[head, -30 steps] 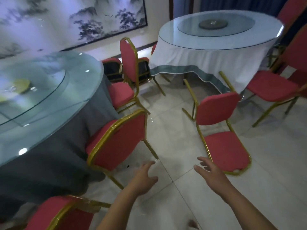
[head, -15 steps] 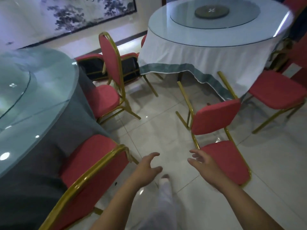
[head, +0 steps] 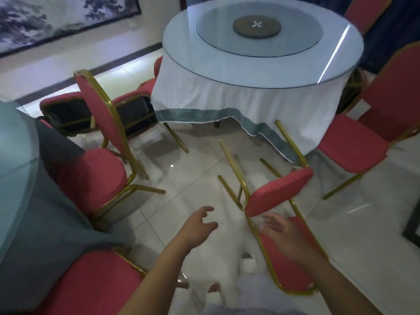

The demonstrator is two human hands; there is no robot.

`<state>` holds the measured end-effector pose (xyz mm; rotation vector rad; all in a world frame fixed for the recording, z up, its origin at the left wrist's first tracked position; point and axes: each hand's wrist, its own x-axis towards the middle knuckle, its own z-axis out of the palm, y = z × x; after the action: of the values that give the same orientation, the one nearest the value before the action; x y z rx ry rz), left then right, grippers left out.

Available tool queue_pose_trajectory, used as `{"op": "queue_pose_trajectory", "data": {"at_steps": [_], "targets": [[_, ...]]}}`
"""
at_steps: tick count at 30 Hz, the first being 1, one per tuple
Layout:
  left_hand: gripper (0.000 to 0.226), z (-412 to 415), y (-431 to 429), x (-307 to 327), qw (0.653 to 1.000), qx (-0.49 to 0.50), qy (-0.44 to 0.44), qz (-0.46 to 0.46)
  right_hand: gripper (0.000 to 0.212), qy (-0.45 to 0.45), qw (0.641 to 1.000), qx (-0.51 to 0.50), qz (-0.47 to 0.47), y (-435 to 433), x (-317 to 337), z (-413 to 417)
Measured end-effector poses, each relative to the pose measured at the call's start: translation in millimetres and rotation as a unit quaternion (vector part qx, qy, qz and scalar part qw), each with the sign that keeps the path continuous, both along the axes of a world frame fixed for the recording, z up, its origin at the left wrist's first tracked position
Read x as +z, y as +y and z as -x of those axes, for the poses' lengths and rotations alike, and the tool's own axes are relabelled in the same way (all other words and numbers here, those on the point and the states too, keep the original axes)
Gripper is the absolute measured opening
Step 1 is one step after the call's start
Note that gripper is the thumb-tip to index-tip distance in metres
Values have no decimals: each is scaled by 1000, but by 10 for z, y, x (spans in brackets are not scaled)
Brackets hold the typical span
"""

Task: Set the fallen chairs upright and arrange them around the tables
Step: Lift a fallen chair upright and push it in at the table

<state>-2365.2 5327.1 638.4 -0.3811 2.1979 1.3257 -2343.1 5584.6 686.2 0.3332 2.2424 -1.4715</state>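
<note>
A red chair with a gold frame (head: 278, 194) lies tipped on its back on the tiled floor, legs pointing toward the white-clothed round table (head: 250, 96). My right hand (head: 284, 233) hovers open just over its backrest near the gold side rail. My left hand (head: 197, 226) is open above bare floor to the chair's left, holding nothing. Two more fallen chairs (head: 68, 110) lie on their sides by the far wall. An upright chair (head: 100, 164) stands at the grey-clothed table (head: 20, 178) on the left.
Another upright red chair (head: 354, 144) stands right of the white table, and one seat (head: 91, 285) shows at the lower left. My feet in white slippers (head: 247, 262) are on the floor between my arms. A dark frame edge (head: 412, 226) sits at far right.
I have stepped forward toward the tipped chair. Both hands moved closer to it, the right one now over its backrest. The view shifted toward the white table.
</note>
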Motion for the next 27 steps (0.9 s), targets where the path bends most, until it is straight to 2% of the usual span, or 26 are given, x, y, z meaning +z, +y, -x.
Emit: {"op": "queue_pose_trajectory", "data": {"at_steps": [3,6,11,15,19,24,27], "targets": [[50,467,-66,-114,1000,-3,-9,29,28,-1,1000,-1,4,-3,-159,592],[51,914,-203,-156,997,-2,-20,68,34,-8,999,13,31,-99,-313,1303],[51,1759,-568,20,990,55,-37,121,27,-4,997,58,54,-334,-357,2560],[45,2331,-853,107,983,153,-3,100,25,-15,992,118,53,-690,-383,3396],[45,2705,-1090,55,977,194,-15,90,28,-17,981,188,39,-1115,-407,4140],[47,3445,-1565,-111,966,244,-47,66,26,-4,979,205,16,-1655,-469,5065],[46,4013,-1923,-190,960,277,-35,28,28,7,975,221,-19,-2024,-448,5585]]}}
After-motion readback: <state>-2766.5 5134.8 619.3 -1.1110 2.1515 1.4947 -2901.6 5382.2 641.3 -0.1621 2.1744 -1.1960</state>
